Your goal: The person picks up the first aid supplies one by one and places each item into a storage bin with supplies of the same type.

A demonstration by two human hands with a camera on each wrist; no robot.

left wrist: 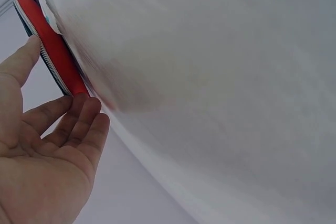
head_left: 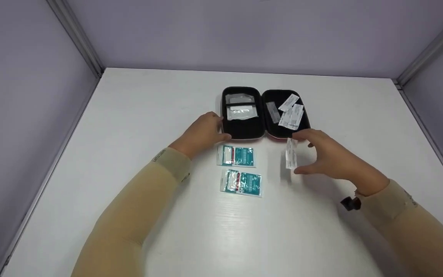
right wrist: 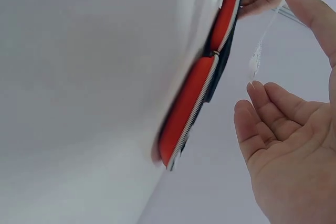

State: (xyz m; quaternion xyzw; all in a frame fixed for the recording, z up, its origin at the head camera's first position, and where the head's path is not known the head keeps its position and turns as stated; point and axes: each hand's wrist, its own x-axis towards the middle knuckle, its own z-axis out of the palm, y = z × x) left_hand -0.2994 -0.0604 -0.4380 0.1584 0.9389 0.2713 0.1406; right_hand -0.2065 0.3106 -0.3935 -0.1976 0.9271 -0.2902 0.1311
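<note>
A zip case (head_left: 245, 129), red outside and black inside, lies unfolded flat on the table. My left hand (head_left: 205, 132) holds its left edge, thumb at the near corner and fingertips along the side; the left wrist view shows the thumb on the zipper (left wrist: 32, 29). Between thumb and fingertip, my right hand (head_left: 327, 156) pinches a small white printed packet (head_left: 291, 154) by its two ends, raised in front of the case's right half. In the right wrist view this packet (right wrist: 255, 61) appears edge-on and translucent.
Several white printed strips (head_left: 291, 116) and a clear strip (head_left: 272, 112) lie in the case's right half. Clear bags (head_left: 241, 112) sit under a strap in the left half. Two teal-and-white packets (head_left: 245, 156) lie in front. Purple-grey walls (head_left: 244, 34) enclose the table.
</note>
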